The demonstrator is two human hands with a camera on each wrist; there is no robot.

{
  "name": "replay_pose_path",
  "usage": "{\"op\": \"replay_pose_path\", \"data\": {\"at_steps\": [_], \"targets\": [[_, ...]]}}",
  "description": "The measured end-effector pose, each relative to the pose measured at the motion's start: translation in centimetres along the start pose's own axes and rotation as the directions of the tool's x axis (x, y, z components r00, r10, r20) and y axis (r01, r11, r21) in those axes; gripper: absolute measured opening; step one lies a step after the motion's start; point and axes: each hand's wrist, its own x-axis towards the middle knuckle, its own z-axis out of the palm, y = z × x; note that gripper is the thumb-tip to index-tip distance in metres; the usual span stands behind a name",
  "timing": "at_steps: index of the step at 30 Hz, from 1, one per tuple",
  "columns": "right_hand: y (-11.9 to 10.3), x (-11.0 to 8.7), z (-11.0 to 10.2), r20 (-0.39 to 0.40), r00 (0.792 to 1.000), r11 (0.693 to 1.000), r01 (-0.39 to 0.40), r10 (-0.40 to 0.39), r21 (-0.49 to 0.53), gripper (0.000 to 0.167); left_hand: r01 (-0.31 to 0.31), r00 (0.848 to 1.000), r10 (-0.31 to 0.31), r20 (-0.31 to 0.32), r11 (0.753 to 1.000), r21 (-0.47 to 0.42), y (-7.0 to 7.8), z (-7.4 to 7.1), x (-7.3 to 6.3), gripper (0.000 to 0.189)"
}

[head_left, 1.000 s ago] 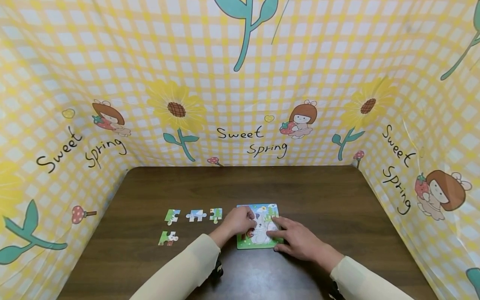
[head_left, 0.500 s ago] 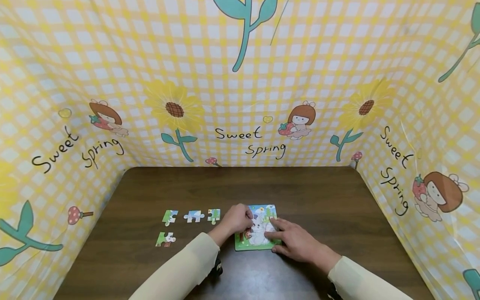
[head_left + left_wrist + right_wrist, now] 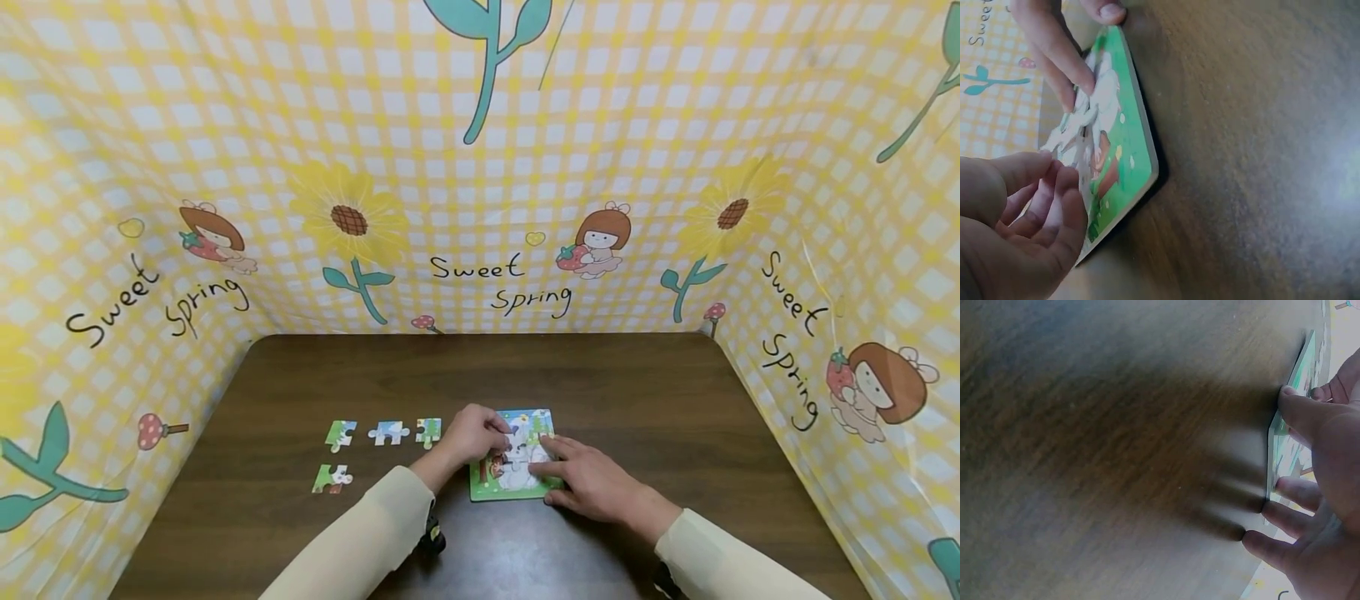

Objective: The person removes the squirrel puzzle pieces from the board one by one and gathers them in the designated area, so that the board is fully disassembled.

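A square picture puzzle [image 3: 517, 492] with a white rabbit on green lies on the table. Over its upper left part is my left hand [image 3: 475, 433], thumb and index fingertips together, pinching a puzzle piece [image 3: 1052, 141] that is mostly hidden by the fingers. My right hand [image 3: 596, 479] rests at the puzzle's right side with fingers spread. Its fingertips touch the picture, and its thumb [image 3: 1294, 403] lies against the board's edge. Left of the puzzle are several loose pieces, among them a blue-and-white piece [image 3: 388, 432] and a green piece [image 3: 330, 478].
The dark wooden table [image 3: 360, 375] carries the puzzle and the loose pieces. A yellow checked cloth [image 3: 480, 192] stands as a wall behind and on both sides. Two more loose pieces, a green corner piece [image 3: 341, 434] and a tree piece [image 3: 428, 431], lie in the upper row.
My left fingertips have shifted slightly over the puzzle's upper left part, a little to the right and up. The right hand keeps its place, and the loose pieces lie as before.
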Motion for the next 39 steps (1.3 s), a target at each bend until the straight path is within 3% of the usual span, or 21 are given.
{"op": "replay_pose_path", "data": {"at_steps": [9, 19, 29, 34, 39], "targets": [[0.1, 0.2, 0.0, -0.001, 1.0, 1.0, 0.005, -0.005, -0.011, 0.048, 0.032, 0.999, -0.031, 0.007, 0.97, -0.241, 0.4, -0.6, -0.5, 0.009], [0.4, 0.3, 0.4, -0.002, 1.0, 1.0, -0.004, 0.004, 0.001, 0.048, 0.034, 0.998, -0.046, -0.033, 0.96, -0.279, -0.3, -3.4, -2.1, 0.014], [-0.1, 0.1, 0.6, -0.011, 1.0, 1.0, -0.002, 0.002, 0.011, 0.048, 0.051, 0.989, -0.095, -0.109, 0.935, -0.352, -4.0, -8.4, -6.8, 0.017], [-0.2, 0.0, 0.4, -0.013, 1.0, 1.0, -0.002, 0.002, 0.012, 0.048, 0.076, 0.987, -0.117, -0.108, 0.943, -0.323, -6.1, -10.4, -9.0, 0.021], [-0.2, -0.1, 0.4, -0.011, 1.0, 1.0, -0.014, 0.014, 0.024, 0.048, 0.109, 0.982, -0.15, -0.117, 0.948, -0.301, -7.7, -11.7, -10.4, 0.026]]}}
